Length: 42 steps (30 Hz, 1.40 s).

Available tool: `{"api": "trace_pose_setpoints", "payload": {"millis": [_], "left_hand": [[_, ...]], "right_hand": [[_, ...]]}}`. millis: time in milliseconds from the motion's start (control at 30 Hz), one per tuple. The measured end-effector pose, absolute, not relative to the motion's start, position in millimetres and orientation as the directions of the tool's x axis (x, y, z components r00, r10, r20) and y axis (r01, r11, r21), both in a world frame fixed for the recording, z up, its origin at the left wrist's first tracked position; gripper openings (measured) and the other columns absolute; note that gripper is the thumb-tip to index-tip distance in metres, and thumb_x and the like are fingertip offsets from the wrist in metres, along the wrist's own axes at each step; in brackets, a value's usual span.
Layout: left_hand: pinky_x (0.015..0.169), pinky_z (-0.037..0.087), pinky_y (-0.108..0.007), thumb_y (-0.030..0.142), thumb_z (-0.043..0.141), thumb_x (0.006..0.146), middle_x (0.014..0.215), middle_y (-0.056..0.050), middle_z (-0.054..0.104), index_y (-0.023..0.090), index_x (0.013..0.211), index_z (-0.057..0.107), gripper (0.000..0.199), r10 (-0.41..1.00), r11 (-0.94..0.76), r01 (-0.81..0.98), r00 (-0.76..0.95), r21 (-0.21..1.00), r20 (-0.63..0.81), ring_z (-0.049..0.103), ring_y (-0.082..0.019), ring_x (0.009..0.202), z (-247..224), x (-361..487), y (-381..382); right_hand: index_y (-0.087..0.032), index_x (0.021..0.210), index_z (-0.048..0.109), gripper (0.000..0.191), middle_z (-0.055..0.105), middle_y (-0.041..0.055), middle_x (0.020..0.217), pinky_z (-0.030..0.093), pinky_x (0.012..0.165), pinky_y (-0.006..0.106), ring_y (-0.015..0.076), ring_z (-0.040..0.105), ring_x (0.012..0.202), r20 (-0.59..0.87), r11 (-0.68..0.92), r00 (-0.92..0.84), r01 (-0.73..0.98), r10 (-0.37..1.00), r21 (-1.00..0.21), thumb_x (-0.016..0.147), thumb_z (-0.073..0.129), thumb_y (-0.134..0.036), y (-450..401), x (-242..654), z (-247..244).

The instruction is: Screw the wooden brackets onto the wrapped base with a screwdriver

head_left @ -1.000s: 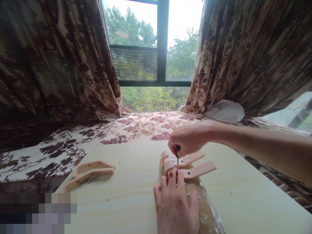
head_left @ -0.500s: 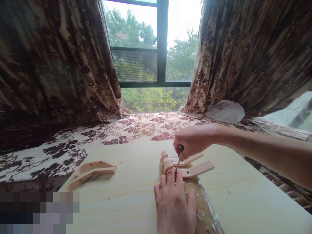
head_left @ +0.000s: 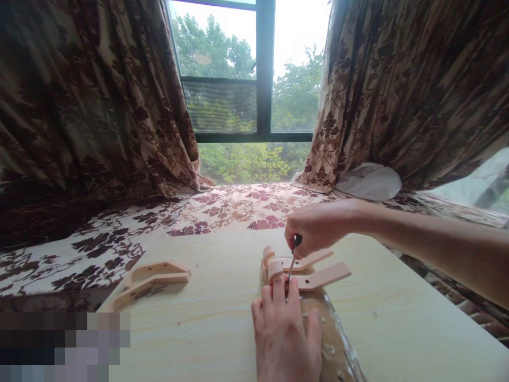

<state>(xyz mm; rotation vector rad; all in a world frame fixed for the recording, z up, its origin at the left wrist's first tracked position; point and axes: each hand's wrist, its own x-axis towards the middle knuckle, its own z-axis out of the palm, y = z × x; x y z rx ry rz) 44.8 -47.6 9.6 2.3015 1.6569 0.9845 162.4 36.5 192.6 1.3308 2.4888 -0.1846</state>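
Note:
My right hand [head_left: 312, 229] is closed round the dark handle of a screwdriver [head_left: 292, 264], whose metal shaft slants down to the nearer wooden hook [head_left: 333, 272]. The tip rests beside my left fingertips; any screw under it is hard to make out. My left hand [head_left: 283, 334] lies palm down with fingers stretched out, fingertips against that hook's near edge. A second wooden hook [head_left: 318, 258] lies just behind, parallel to it. Both have a curled left end and an angled right end, and sit across a brown board [head_left: 332, 339] with shiny wrapped edges.
Two more angled wooden pieces [head_left: 159, 280] with holes stand at the left of the pale wooden tabletop [head_left: 214, 318]. Floral cloth [head_left: 238, 207] covers the surface beyond, below a window [head_left: 264, 69] between patterned curtains [head_left: 131, 79]. A white bundle [head_left: 369, 181] sits at the right curtain's foot.
My right hand and the screwdriver have shifted very slightly, with the shaft still at the nearer hook. My left hand stays in place on the board.

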Motion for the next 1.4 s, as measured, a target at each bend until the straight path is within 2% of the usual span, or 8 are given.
{"api": "trace_pose_setpoints", "payload": {"millis": [200, 467, 800, 967, 1067, 1200, 1300, 1400], "left_hand": [[0.093, 0.036, -0.046, 0.032, 0.045, 0.083, 0.131, -0.004, 0.055, 0.021, 0.125, 0.055, 0.045, 0.891, -0.384, 0.778, 0.171, 0.497, 0.421, 0.048, -0.027, 0.109, 11.5, 45.5, -47.2], [0.093, 0.036, -0.046, 0.032, 0.047, 0.082, 0.132, -0.004, 0.054, 0.020, 0.126, 0.055, 0.046, 0.889, -0.384, 0.792, 0.179, 0.474, 0.422, 0.048, -0.027, 0.110, 10.9, 44.8, -47.6], [0.093, 0.037, -0.044, 0.032, 0.048, 0.081, 0.132, -0.005, 0.055, 0.019, 0.126, 0.055, 0.046, 0.870, -0.394, 0.824, 0.190, 0.408, 0.455, 0.049, -0.028, 0.111, 4.2, 44.6, -44.7], [0.093, 0.037, -0.045, 0.031, 0.048, 0.081, 0.132, -0.005, 0.055, 0.019, 0.125, 0.055, 0.047, 0.872, -0.388, 0.824, 0.183, 0.412, 0.455, 0.049, -0.028, 0.110, 3.4, 44.8, -44.9], [0.093, 0.037, -0.046, 0.030, 0.048, 0.080, 0.132, -0.005, 0.054, 0.019, 0.125, 0.056, 0.047, 0.868, -0.388, 0.827, 0.180, 0.406, 0.463, 0.049, -0.028, 0.111, 3.5, 44.8, -45.2], [0.093, 0.038, -0.046, 0.029, 0.049, 0.079, 0.132, -0.005, 0.055, 0.019, 0.125, 0.056, 0.048, 0.866, -0.377, 0.838, 0.167, 0.395, 0.472, 0.048, -0.029, 0.113, 0.8, 45.4, -44.8], [0.093, 0.038, -0.046, 0.027, 0.049, 0.079, 0.132, -0.004, 0.055, 0.018, 0.125, 0.056, 0.048, 0.866, -0.376, 0.837, 0.165, 0.397, 0.472, 0.047, -0.029, 0.114, -2.6, 45.8, -43.9], [0.092, 0.038, -0.046, 0.026, 0.049, 0.078, 0.132, -0.002, 0.055, 0.020, 0.125, 0.056, 0.048, 0.864, -0.373, 0.840, 0.161, 0.393, 0.477, 0.047, -0.029, 0.114, -5.0, 45.9, -43.0]], "right_hand": [[-0.016, 0.091, 0.075, 0.027, 0.070, 0.0038, 0.076, 0.035, 0.053, 0.022, 0.0120, 0.053, 0.060, -0.350, 0.584, -0.541, 0.811, 0.764, 0.021, 0.072, 0.063, -0.031, 38.8, 162.5, 189.5], [-0.014, 0.092, 0.076, 0.029, 0.069, 0.0041, 0.073, 0.034, 0.052, 0.021, 0.0112, 0.052, 0.059, -0.386, 0.633, -0.589, 0.774, 0.710, -0.017, 0.071, 0.063, -0.030, 39.9, 156.9, 187.5], [-0.014, 0.082, 0.077, 0.023, 0.067, 0.0051, 0.064, 0.029, 0.048, 0.025, 0.0114, 0.043, 0.052, -0.303, 0.684, -0.625, 0.715, 0.719, 0.147, 0.068, 0.061, -0.022, 27.4, 140.1, 188.1], [-0.010, 0.091, 0.075, 0.034, 0.069, 0.0077, 0.073, 0.032, 0.049, 0.024, 0.0117, 0.047, 0.054, -0.402, 0.566, -0.478, 0.813, 0.781, 0.134, 0.071, 0.063, -0.034, 35.8, 138.8, 186.2], [-0.010, 0.095, 0.074, 0.038, 0.070, 0.0095, 0.079, 0.033, 0.051, 0.025, 0.0152, 0.052, 0.061, -0.390, 0.540, -0.448, 0.825, 0.804, 0.167, 0.071, 0.063, -0.037, 31.6, 139.3, 189.6], [-0.019, 0.103, 0.071, 0.037, 0.069, 0.0069, 0.084, 0.031, 0.054, 0.027, 0.0176, 0.054, 0.069, -0.336, 0.622, -0.536, 0.742, 0.775, 0.250, 0.068, 0.062, -0.023, 17.4, 141.0, 198.5], [-0.022, 0.091, 0.073, 0.030, 0.069, 0.0052, 0.079, 0.029, 0.053, 0.027, 0.0153, 0.051, 0.064, -0.315, 0.669, -0.594, 0.699, 0.740, 0.254, 0.071, 0.053, -0.013, 14.3, 142.6, 200.6], [-0.020, 0.084, 0.074, 0.028, 0.068, 0.0050, 0.075, 0.027, 0.052, 0.027, 0.0137, 0.047, 0.060, -0.305, 0.704, -0.639, 0.677, 0.706, 0.214, 0.070, 0.052, -0.012, 19.8, 143.5, 197.0]]}}
